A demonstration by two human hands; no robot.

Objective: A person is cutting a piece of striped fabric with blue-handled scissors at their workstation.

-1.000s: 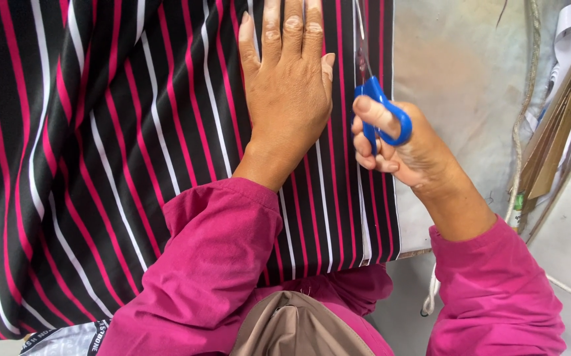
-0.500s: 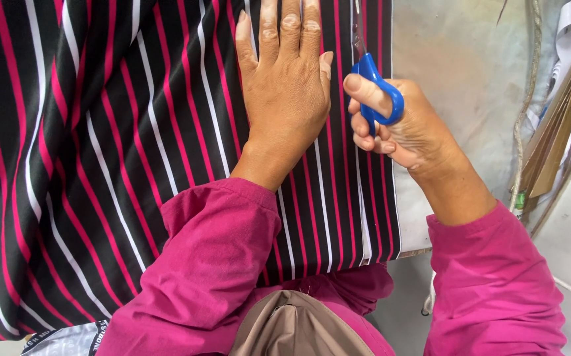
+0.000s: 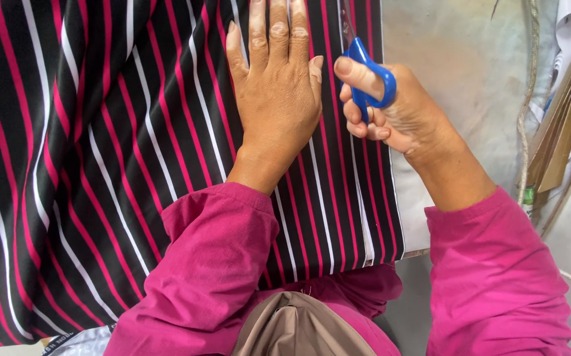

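A black fabric [image 3: 100,165] with pink and white stripes lies spread over a table. My left hand [image 3: 275,86] presses flat on it, fingers together and pointing away from me. Just to its right, my right hand [image 3: 391,109] grips blue-handled scissors [image 3: 368,72] with thumb and fingers through the loops. The blades point away along a stripe near the fabric's right edge and are mostly hidden at the top of the view. Both arms wear magenta sleeves.
A pale grey table surface [image 3: 470,59] shows to the right of the fabric. Cardboard pieces [image 3: 562,138] and a cord [image 3: 529,99] stand at the far right edge. A tan head covering [image 3: 298,329] is at the bottom centre.
My right hand has moved the scissors forward along the stripe, away from me. My left hand has slid forward a little on the fabric.
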